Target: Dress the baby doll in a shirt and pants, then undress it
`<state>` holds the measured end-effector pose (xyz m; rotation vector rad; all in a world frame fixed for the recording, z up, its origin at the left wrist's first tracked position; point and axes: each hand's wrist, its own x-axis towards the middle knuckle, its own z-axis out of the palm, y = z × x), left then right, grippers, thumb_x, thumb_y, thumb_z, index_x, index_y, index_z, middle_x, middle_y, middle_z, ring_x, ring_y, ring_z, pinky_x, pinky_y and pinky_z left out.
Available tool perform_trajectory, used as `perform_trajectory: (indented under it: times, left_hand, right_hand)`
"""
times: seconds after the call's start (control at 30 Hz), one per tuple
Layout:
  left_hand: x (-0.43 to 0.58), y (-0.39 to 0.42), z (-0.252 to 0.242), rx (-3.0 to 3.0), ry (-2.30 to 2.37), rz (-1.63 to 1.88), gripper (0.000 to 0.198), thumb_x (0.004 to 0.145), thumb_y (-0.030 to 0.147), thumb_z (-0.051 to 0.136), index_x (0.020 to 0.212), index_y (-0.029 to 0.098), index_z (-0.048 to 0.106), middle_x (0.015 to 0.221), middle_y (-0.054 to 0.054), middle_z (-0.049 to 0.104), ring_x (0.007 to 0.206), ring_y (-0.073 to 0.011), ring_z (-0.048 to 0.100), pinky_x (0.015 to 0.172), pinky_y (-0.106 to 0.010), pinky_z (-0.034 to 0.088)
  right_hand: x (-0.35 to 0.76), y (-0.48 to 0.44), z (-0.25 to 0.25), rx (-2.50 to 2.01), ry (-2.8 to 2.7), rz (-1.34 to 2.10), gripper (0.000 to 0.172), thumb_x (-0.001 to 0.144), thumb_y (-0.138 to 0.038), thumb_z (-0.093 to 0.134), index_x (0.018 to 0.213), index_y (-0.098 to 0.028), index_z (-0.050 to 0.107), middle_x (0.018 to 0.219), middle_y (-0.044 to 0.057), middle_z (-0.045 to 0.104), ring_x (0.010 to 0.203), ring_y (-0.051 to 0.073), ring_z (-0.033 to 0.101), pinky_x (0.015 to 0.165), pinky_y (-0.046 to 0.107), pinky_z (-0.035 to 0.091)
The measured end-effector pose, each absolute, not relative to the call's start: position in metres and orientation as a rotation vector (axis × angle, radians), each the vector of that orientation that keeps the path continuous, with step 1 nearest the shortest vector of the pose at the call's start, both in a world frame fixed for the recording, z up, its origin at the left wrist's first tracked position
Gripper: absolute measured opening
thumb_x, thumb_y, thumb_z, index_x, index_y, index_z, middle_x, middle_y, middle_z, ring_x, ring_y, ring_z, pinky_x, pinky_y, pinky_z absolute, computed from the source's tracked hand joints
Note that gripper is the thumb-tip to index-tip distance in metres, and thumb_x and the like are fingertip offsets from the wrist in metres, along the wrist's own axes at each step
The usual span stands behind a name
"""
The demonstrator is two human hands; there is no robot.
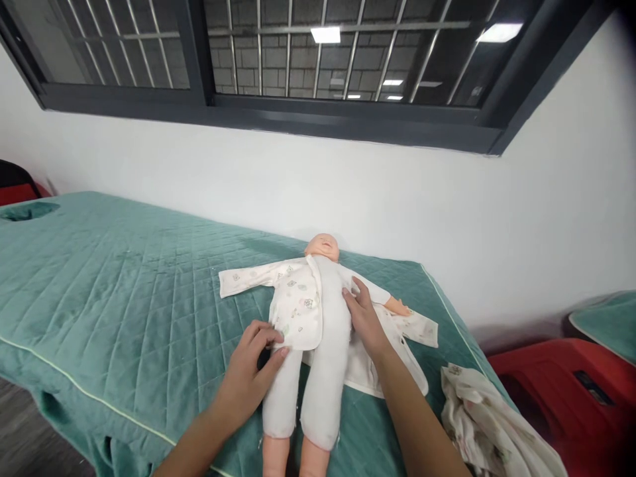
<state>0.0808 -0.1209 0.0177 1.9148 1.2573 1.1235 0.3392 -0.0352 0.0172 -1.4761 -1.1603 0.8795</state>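
Observation:
A baby doll with a white cloth body lies on its back on a teal quilted bed, head toward the wall. It wears a white printed baby jacket, folded over its chest on the left side and spread open on the right. My left hand pinches the jacket's lower left hem by the doll's hip. My right hand lies flat, fingers stretched out, on the doll's belly and the open right flap.
A crumpled white printed cloth lies at the bed's right corner. A red stool stands to the right, beside another teal cushion. The white wall and a dark-framed window are behind. The bed has a face hole at far left.

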Motion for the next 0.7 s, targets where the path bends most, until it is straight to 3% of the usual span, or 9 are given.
perform_trajectory:
  times: [0.17,0.3,0.4,0.53,0.7]
  left_hand:
    - [0.081,-0.107,0.029,1.909,1.259,1.171,0.024,0.097,0.038,0.045,0.084,0.023,0.060,0.089,-0.004,0.061,0.087,-0.0189,0.058,0.081,-0.034,0.047]
    - [0.099,-0.060,0.047,2.009,1.357,1.301,0.022,0.096,0.034,0.045,0.102,0.022,0.062,0.110,-0.007,0.066,0.107,-0.0213,0.058,0.098,-0.036,0.043]
    - [0.124,-0.021,0.065,2.126,1.380,1.165,0.029,0.096,0.033,0.043,0.115,0.019,0.060,0.120,-0.010,0.065,0.116,-0.0242,0.056,0.103,-0.038,0.040]
    - [0.155,0.007,0.085,2.227,1.352,0.948,0.034,0.098,0.032,0.039,0.124,0.019,0.056,0.117,-0.011,0.068,0.108,-0.0254,0.062,0.094,-0.037,0.045]
    - [0.167,0.015,0.099,2.495,1.315,0.749,0.028,0.097,0.029,0.039,0.107,0.019,0.064,0.109,-0.012,0.069,0.103,-0.0267,0.063,0.087,-0.036,0.046]
  right_hand:
    - [0.338,-0.035,0.018,-1.464,-1.176,0.858,0.074,0.084,-0.059,0.057,0.147,-0.027,0.037,0.138,0.009,0.056,0.125,0.026,0.054,0.106,0.043,0.045]
    - [0.338,-0.037,0.022,-1.524,-1.200,0.842,0.075,0.084,-0.060,0.055,0.148,-0.025,0.035,0.137,0.011,0.056,0.125,0.027,0.054,0.107,0.043,0.043]
    - [0.340,-0.039,0.023,-1.577,-1.245,0.823,0.077,0.086,-0.061,0.051,0.149,-0.021,0.032,0.137,0.014,0.054,0.125,0.028,0.053,0.108,0.046,0.040]
    - [0.343,-0.040,0.022,-1.555,-1.262,0.821,0.076,0.085,-0.062,0.051,0.148,-0.023,0.034,0.134,0.013,0.058,0.122,0.027,0.056,0.105,0.045,0.043]
    - [0.344,-0.043,0.024,-1.551,-1.292,0.801,0.072,0.085,-0.062,0.053,0.145,-0.024,0.041,0.135,0.012,0.059,0.125,0.027,0.054,0.109,0.045,0.038]
